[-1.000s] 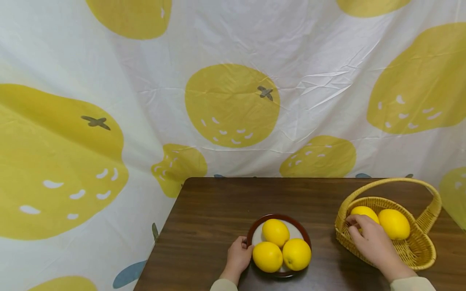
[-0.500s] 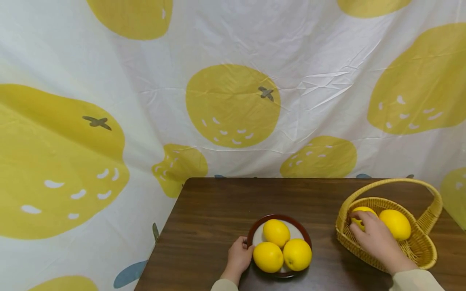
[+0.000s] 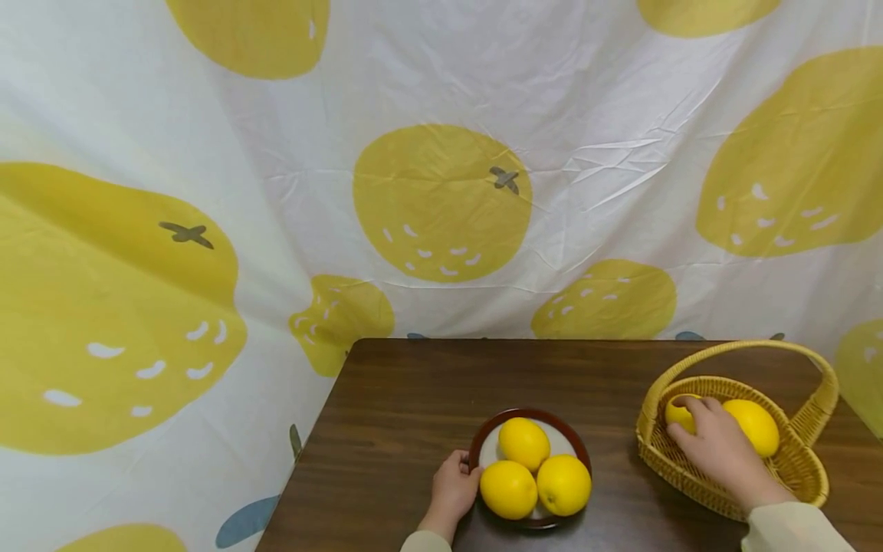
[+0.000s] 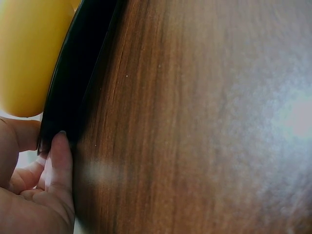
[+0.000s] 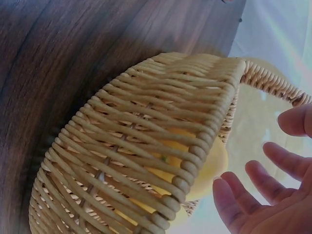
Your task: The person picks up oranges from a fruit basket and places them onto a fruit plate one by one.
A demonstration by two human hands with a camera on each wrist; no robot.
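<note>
A round plate [image 3: 566, 438] with a reddish-brown rim and pale centre holds three yellow lemons [image 3: 507, 489]. At its left edge my left hand [image 3: 454, 487] pinches the rim, thumb on top and fingers beneath, as the left wrist view shows on the plate's dark side [image 4: 73, 83]. A heart-shaped wicker basket [image 3: 651, 452] on the right contains a lemon [image 3: 677, 418] at left and another lemon [image 3: 756, 429] at right. Over the basket is my right hand [image 3: 720, 448], partly covering both lemons. Its fingers [image 5: 273, 187] are spread and loosely bent in the right wrist view, holding nothing.
The basket's tall handle [image 3: 748, 343] arches behind the right hand. Everything stands on a dark brown wooden table [image 3: 428, 383]. A white cloth [image 3: 290, 192] printed with large lemons hangs behind the table's back edge.
My right hand has shifted right within the basket, from the left lemon's front toward the gap between the two lemons. The left hand, plate and its lemons stay put.
</note>
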